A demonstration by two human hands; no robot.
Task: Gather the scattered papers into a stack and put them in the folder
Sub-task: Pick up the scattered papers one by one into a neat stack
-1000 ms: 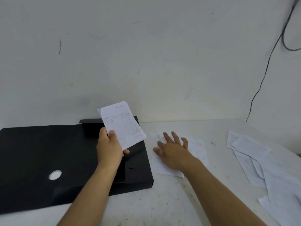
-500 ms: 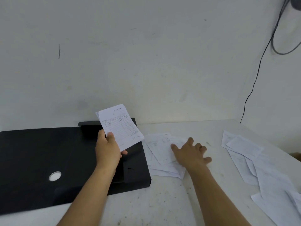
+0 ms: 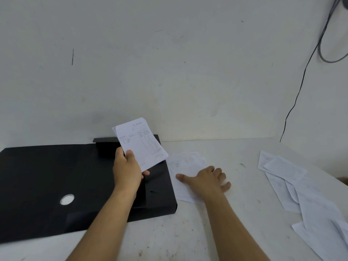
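Observation:
My left hand point(image 3: 128, 166) holds a small bundle of white printed slips point(image 3: 142, 144) upright above the black folder point(image 3: 47, 185), which lies open and flat at the left of the table. My right hand point(image 3: 207, 180) rests palm down, fingers spread, on a loose pile of papers point(image 3: 185, 162) just right of the folder's edge. More white sheets point(image 3: 293, 185) lie scattered along the right side of the table.
The white table point(image 3: 188, 232) meets a white wall at the back and right. A black cable point(image 3: 301, 87) hangs down the wall at the right corner. The folder has a round hole point(image 3: 67, 199) in its cover.
My right hand has slid on the central pile, first to the right, then back toward me and left. The pile has bunched closer to the folder. My left hand has hardly moved.

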